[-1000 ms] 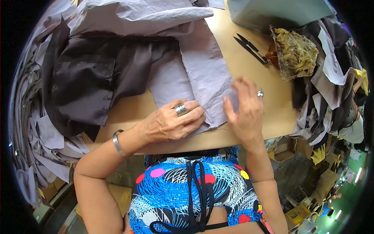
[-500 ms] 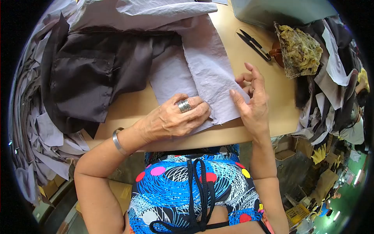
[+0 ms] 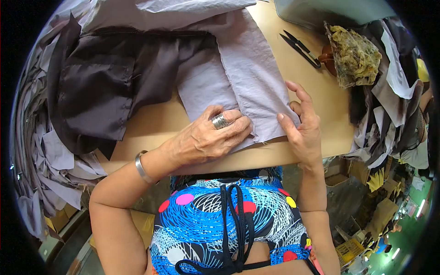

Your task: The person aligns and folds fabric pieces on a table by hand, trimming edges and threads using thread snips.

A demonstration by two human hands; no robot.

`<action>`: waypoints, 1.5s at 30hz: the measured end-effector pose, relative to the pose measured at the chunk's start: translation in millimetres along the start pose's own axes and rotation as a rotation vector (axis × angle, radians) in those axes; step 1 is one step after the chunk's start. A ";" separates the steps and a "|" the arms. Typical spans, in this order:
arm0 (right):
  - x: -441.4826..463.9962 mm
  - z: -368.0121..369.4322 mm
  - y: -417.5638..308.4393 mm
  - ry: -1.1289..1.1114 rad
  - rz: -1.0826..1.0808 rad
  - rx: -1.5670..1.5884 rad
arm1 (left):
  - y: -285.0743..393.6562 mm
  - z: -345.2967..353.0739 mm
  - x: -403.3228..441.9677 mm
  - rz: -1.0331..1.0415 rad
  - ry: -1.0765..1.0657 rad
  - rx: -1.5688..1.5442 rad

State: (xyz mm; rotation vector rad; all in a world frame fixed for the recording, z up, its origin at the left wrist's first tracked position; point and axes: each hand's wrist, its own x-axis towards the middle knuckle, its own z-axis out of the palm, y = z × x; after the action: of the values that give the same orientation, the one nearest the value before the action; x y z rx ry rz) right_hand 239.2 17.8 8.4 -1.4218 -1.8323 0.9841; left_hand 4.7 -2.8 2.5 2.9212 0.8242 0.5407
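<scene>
At the far left, a thick pile of cloth pieces (image 3: 59, 153) hangs over the table side. Next to it, a dark cloth (image 3: 96, 91) with a square patch like a pocket lies on the table (image 3: 151, 135), meeting the grey cloth (image 3: 256, 68) along a seam. The grey cloth runs down to the table's near edge, in front of the person. It looks light, soft and limp, creasing easily, neither slippery nor fragile, though its raw edge shows loose threads and would probably fray if tugged there; a flat hold a little in from the edge seems safest.

The left hand (image 3: 215, 135) is curled over the grey cloth's near end, fingers bunched together; the fingertips are hidden, so I cannot tell whether they pinch or only press. The right hand (image 3: 305, 123) is half spread at the cloth's right edge, thumb and forefinger apart.

Beyond it lie dark snips (image 3: 300, 48), a brown cup (image 3: 327, 59), a yellowish bundle (image 3: 355, 57) and, farthest right, a heap of scraps (image 3: 389, 82).
</scene>
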 end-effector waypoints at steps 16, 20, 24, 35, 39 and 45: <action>0.4 10.5 7.6 0.056 -0.210 -0.108 | -2.7 13.7 13.0 0.117 0.132 0.021; 4.9 6.3 15.1 0.039 -0.256 -0.006 | -2.9 15.7 12.7 0.110 0.143 -0.017; 4.9 1.4 13.6 0.003 -0.157 0.102 | -5.0 16.1 10.9 0.081 0.130 -0.067; 4.8 -2.6 8.9 -0.044 -0.164 0.028 | -7.3 13.0 10.8 0.107 0.103 -0.043; 4.7 -1.5 7.2 -0.032 -0.173 -0.022 | -8.0 16.0 13.0 0.126 0.160 -0.045; 5.7 -1.9 6.3 -0.032 -0.223 -0.089 | 0.7 13.2 18.5 0.245 0.143 0.136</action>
State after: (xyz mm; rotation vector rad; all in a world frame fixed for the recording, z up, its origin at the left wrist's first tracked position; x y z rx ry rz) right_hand 242.7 24.6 4.2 -1.2255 -2.0289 0.8268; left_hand 24.3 6.7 -3.9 3.1623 0.5355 0.7473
